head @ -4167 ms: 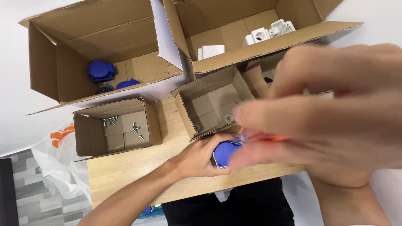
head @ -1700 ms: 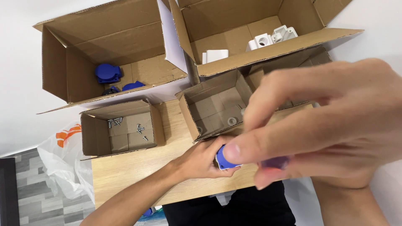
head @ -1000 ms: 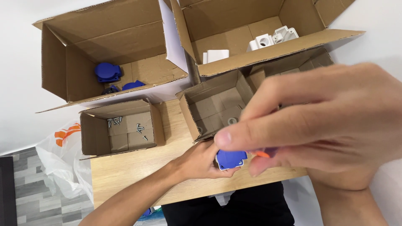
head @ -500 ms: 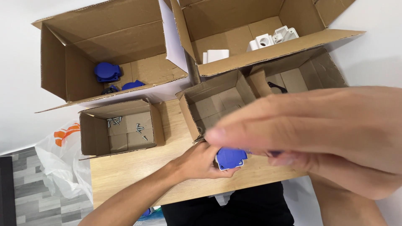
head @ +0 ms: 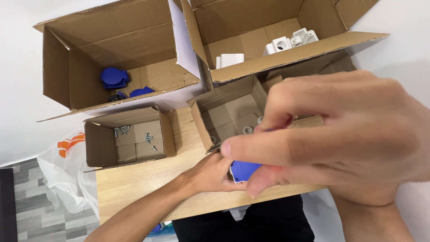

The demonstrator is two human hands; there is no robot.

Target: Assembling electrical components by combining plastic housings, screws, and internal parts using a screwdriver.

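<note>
The left hand (head: 212,172) grips a small blue plastic square part (head: 244,170) at the near edge of the pale wooden table (head: 134,179). The right hand (head: 340,139), large and close to the camera, pinches fingers over the same part. Just beyond sits a small open cardboard box (head: 228,112) holding metal washers (head: 247,130); another to the left holds screws (head: 148,136).

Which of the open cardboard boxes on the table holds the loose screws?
The small low box at front left, beside the plastic bag. The large box behind it holds blue parts; the others hold white parts or washers.
</note>
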